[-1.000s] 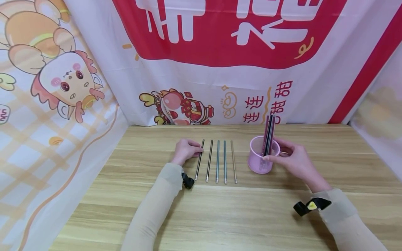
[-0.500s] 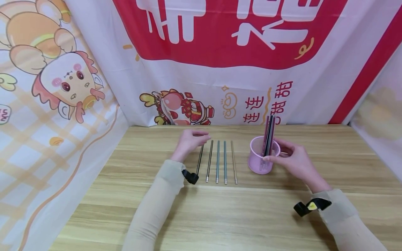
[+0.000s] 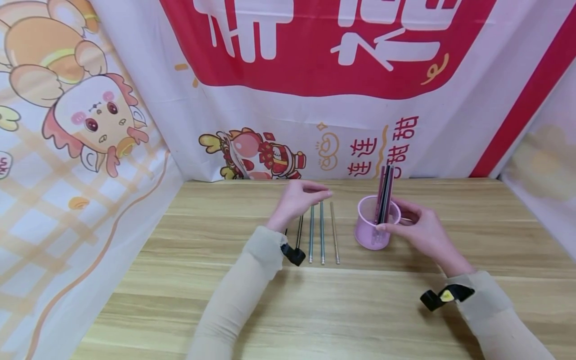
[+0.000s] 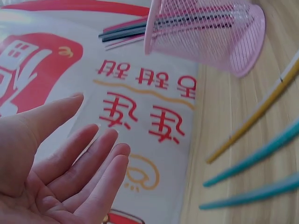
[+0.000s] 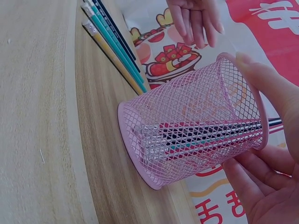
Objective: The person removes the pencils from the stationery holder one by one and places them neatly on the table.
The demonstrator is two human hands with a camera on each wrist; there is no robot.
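My right hand [image 3: 420,230] holds a pink mesh pen cup [image 3: 370,239] upright on the table, thumb and fingers about its rim. Several dark and pink pencils [image 3: 385,192] stand in the cup, their metal-banded ends at its base. With nothing in it, my left hand [image 3: 299,200] hovers over the far ends of a row of pencils; its fingers look extended and loose in the left wrist view. The row has a yellow pencil [image 3: 335,237], two teal pencils [image 3: 322,237] and a black pencil [image 3: 299,232]. Another black pencil is mostly hidden behind the left wrist.
The wood-grain table [image 3: 342,310] meets a printed white and red cloth [image 3: 324,110] at its back edge. More printed cloth [image 3: 90,200] hangs at the left side. Each wrist wears a small black camera, such as the right wrist camera [image 3: 432,300].
My left hand has left the leftmost black pencil, lifted and moved right above the row, covering the black pencils' far ends. My right hand and the pen cup have stayed put.
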